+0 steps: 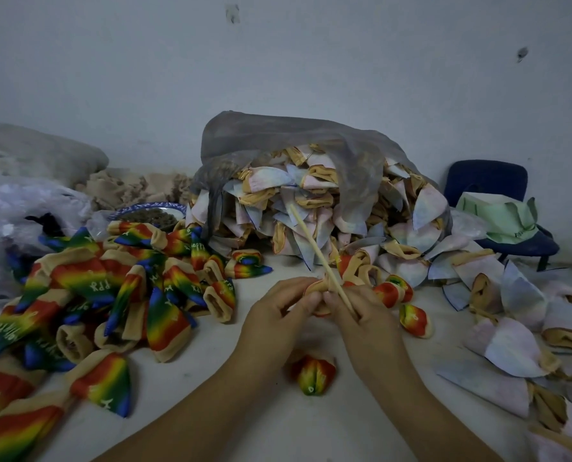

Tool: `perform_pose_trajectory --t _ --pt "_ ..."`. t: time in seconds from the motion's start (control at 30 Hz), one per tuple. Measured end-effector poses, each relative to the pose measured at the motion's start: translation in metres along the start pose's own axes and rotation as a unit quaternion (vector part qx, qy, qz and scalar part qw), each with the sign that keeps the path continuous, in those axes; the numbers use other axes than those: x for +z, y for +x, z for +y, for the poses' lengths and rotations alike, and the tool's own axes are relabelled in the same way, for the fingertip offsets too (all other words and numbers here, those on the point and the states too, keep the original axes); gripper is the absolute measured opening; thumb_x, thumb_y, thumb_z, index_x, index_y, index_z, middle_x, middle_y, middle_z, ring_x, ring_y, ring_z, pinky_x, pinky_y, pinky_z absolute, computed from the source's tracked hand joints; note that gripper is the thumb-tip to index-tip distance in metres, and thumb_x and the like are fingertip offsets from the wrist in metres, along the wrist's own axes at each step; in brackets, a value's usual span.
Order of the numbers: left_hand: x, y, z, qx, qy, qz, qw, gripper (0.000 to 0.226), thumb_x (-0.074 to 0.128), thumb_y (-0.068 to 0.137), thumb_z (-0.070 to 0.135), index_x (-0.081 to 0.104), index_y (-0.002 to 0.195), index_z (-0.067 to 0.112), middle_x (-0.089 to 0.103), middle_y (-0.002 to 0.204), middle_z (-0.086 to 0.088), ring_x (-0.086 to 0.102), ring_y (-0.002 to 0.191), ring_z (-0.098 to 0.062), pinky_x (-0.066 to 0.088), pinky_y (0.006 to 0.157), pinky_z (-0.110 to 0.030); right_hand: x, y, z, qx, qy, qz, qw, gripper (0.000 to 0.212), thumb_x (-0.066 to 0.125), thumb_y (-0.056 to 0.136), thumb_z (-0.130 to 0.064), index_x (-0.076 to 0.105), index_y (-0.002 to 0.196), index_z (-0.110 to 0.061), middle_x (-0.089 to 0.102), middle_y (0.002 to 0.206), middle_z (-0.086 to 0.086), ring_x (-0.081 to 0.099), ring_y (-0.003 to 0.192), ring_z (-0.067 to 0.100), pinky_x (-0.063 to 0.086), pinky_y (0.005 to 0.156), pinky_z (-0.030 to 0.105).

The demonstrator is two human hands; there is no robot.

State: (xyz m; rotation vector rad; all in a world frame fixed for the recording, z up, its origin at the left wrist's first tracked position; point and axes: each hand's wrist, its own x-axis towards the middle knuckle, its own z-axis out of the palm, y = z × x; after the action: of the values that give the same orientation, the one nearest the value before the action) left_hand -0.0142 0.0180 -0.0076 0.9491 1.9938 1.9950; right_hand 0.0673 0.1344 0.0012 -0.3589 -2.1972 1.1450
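Held just above the bench (264,428), a small fabric piece (315,285) is pinched by the curled fingers of the left hand (278,315) and right hand (369,316). The right hand also grips a thin stick (314,248) poked into it. The step looks like turning the piece out, so next the stick should drive its tip through.
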Motion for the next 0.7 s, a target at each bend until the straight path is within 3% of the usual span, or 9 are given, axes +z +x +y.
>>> perform_pose_trajectory --t 0.17,0.27,0.37,0.47,0.57,0.7 --pt "0.001 0.000 0.006 -0.089 -0.144 0.030 0.985 0.028 0.063 0.094 0.013 0.080 0.090 0.034 0.077 0.099 0.002 0.071 0.098 -0.011 0.055 0.083 -0.018 0.003 0.001 -0.002 -0.031 -0.013 0.010 0.999 0.018 0.052 0.096 -0.024 0.069 0.105 -0.025 0.059 0.093 -0.010 0.055 0.087 -0.003 0.041 0.070 0.006" --pt "0.001 0.000 0.009 -0.124 -0.235 0.024 0.964 0.016 0.066 0.088 0.017 0.080 0.095 0.022 0.076 0.104 -0.005 0.070 0.103 -0.016 0.054 0.087 -0.022 0.004 0.001 -0.004 -0.005 0.025 0.024 0.999 0.018 0.053 0.096 -0.023 0.064 0.089 -0.034 0.061 0.083 -0.010 0.055 0.080 -0.004 0.040 0.064 0.005" --pt "0.001 0.001 0.012 -0.138 -0.310 0.004 0.941 0.020 0.063 0.087 0.018 0.078 0.097 0.010 0.074 0.108 -0.012 0.070 0.105 -0.019 0.055 0.083 -0.019 0.002 0.002 -0.005 0.036 0.084 0.033 0.995 0.020 0.053 0.096 -0.026 0.060 0.080 -0.037 0.064 0.076 -0.013 0.057 0.073 -0.007 0.040 0.058 0.003" --pt "0.000 0.003 0.015 -0.161 -0.346 -0.035 0.924 0.024 0.057 0.091 0.019 0.078 0.097 0.009 0.073 0.111 -0.013 0.069 0.107 -0.017 0.053 0.084 -0.021 0.002 0.003 -0.004 0.061 0.114 0.029 0.991 0.016 0.052 0.095 -0.031 0.061 0.083 -0.037 0.064 0.074 -0.026 0.057 0.068 -0.010 0.041 0.056 0.009" --pt "-0.005 0.007 0.017 -0.196 -0.351 -0.058 0.914 0.025 0.059 0.086 0.023 0.076 0.100 0.010 0.073 0.113 -0.011 0.068 0.108 -0.015 0.045 0.090 -0.023 0.004 0.004 -0.001 0.081 0.135 0.019 0.987 0.013 0.050 0.096 -0.036 0.062 0.089 -0.034 0.058 0.058 -0.023 0.051 0.050 -0.010 0.033 0.052 0.014" --pt "-0.007 0.011 0.019 -0.243 -0.300 -0.071 0.920 0.034 0.062 0.081 0.029 0.069 0.111 0.014 0.073 0.114 -0.006 0.062 0.111 -0.013 0.039 0.096 -0.025 0.003 0.006 0.001 0.107 0.154 0.007 0.982 0.014 0.050 0.096 -0.039 0.062 0.090 -0.035 0.057 0.055 -0.024 0.048 0.046 -0.009 0.031 0.050 0.013"
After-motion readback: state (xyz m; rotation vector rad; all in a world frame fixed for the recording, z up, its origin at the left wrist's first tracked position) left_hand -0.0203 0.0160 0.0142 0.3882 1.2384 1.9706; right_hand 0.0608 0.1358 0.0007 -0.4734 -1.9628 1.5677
